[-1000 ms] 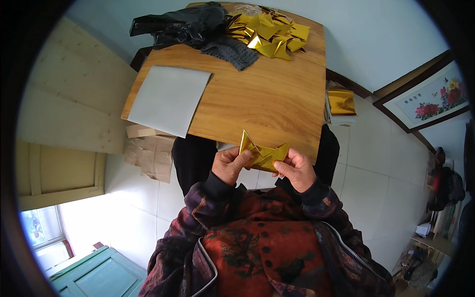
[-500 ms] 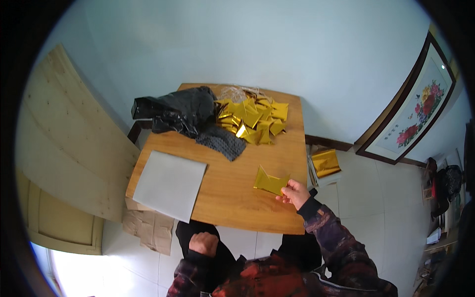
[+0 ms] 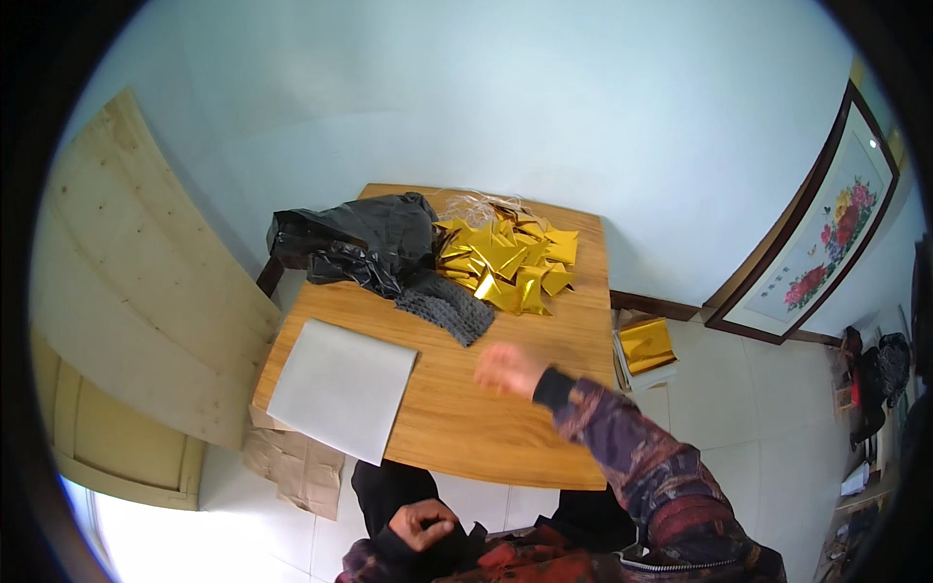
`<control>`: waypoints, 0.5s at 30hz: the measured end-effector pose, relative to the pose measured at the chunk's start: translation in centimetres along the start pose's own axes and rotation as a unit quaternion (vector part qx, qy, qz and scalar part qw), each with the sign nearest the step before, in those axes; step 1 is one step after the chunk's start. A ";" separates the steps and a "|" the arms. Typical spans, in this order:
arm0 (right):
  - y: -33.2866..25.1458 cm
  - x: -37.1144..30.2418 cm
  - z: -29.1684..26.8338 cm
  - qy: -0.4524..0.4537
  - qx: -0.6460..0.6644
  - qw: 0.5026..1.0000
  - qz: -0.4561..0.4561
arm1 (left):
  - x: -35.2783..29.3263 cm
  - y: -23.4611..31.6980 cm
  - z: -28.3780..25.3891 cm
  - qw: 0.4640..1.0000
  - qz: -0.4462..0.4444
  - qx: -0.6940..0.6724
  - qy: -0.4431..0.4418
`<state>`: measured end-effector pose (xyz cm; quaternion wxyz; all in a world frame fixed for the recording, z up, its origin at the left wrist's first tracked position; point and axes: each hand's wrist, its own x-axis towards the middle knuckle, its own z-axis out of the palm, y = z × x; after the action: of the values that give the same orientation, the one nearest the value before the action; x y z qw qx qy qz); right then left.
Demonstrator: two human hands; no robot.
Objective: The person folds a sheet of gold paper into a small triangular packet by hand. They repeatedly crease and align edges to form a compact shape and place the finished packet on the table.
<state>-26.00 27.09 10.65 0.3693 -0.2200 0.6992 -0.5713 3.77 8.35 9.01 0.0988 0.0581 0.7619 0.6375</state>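
Observation:
Above the middle of the wooden table [image 3: 466,428] hangs my right hand [image 3: 510,369], slightly blurred, its fingers loosely bent and apart with nothing visible in them. Just beyond it lies a heap of folded gold foil paper pieces [image 3: 501,253] with pointed corners. My left hand [image 3: 423,525] rests on my lap below the table edge, fingers curled in and nothing showing in them. A flat grey sheet or board [image 3: 340,389] lies at the table's left, its near corner over the edge. Beside the heap sits a crumpled black plastic bag [image 3: 364,238] with a dark textured cloth-like piece [image 3: 447,309].
Clear plastic wrapping [image 3: 476,206] lies behind the heap. On the floor right of the table is a stack with gold sheets [image 3: 646,345]. A wooden board [image 3: 146,282] leans at the left, near flattened brown cardboard [image 3: 296,471]. A framed flower picture [image 3: 816,233] leans on the right wall.
My right hand has moved left and away from me, and the gold paper piece it held no longer shows in it. My left hand has shifted slightly right and nearer to me. The view has tilted slightly.

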 end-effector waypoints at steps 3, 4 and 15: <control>0.7 -6.5 8.2 -0.274 -0.087 0.956 -0.053 | -2.2 4.1 0.0 0.939 0.037 -0.267 -0.215; 0.0 -8.7 10.4 -0.364 -0.058 0.928 -0.055 | -2.7 5.7 -0.5 0.926 0.038 -0.251 -0.278; -6.7 -17.4 26.9 -0.655 0.000 0.677 -0.336 | -4.3 26.1 -6.7 0.791 0.041 0.084 -0.604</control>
<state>4.84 20.99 19.69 0.5158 -0.7582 0.1572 -0.3665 5.48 5.66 36.14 0.5079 0.4705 0.5941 0.4095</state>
